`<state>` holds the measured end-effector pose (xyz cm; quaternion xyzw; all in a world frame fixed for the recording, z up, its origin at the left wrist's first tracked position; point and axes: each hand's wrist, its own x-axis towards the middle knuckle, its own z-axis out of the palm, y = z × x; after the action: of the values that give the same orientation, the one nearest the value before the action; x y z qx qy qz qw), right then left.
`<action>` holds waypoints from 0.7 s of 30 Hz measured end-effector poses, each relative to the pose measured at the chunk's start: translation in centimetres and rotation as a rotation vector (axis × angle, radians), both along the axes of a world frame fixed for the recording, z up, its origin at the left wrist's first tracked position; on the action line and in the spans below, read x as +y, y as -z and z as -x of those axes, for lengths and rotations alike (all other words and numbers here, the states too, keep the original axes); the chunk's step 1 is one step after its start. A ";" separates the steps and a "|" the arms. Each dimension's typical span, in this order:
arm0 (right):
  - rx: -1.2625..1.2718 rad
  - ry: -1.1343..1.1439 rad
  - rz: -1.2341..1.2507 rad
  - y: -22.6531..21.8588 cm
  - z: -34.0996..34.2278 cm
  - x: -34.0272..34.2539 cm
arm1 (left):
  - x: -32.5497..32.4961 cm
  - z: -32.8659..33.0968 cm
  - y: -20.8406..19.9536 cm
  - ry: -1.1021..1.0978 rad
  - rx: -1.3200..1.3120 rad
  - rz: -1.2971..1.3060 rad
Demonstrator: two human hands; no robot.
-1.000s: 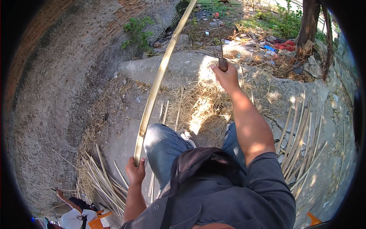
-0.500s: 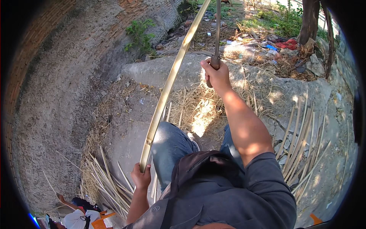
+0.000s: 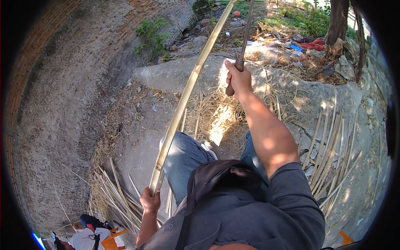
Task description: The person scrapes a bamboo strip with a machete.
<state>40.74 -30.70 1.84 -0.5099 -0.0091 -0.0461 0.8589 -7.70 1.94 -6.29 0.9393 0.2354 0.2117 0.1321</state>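
Bamboo strip (image 3: pixel 183 104) clamped in left fingers (image 3: pixel 146 197), knife (image 3: pixel 244 41) in right fingers (image 3: pixel 231 69). Seems unfinished, with thin strips (image 3: pixel 329 160) already lying nearby.

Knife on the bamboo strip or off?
Off: a visible gap separates the knife from the bamboo strip; beyond the picture's top edge, cannot tell.

Long strip (image 3: pixel 183 103): in left hand (image 3: pixel 150 201)
Handled tool (image 3: pixel 239 64): in right hand (image 3: pixel 241 81)
Shavings (image 3: pixel 225 111): before the knees (image 3: pixel 183 146)
Loose strips (image 3: pixel 330 151): at both sides
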 end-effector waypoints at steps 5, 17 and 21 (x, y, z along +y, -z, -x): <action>0.132 -0.035 0.028 0.4 0.1 0.0 | -0.2 1.2 0.3 -0.015 0.037 -0.021; 0.184 -0.168 -0.201 1.8 0.0 -0.2 | -0.6 2.0 1.6 0.094 0.019 -0.034; 0.201 -0.154 -0.218 1.8 -0.3 -0.7 | -0.2 2.3 2.1 0.137 0.003 -0.033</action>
<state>41.05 -31.43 0.08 -0.4137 0.0426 0.0705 0.9067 -9.98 1.69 -8.37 0.9556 0.1674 0.2046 0.1303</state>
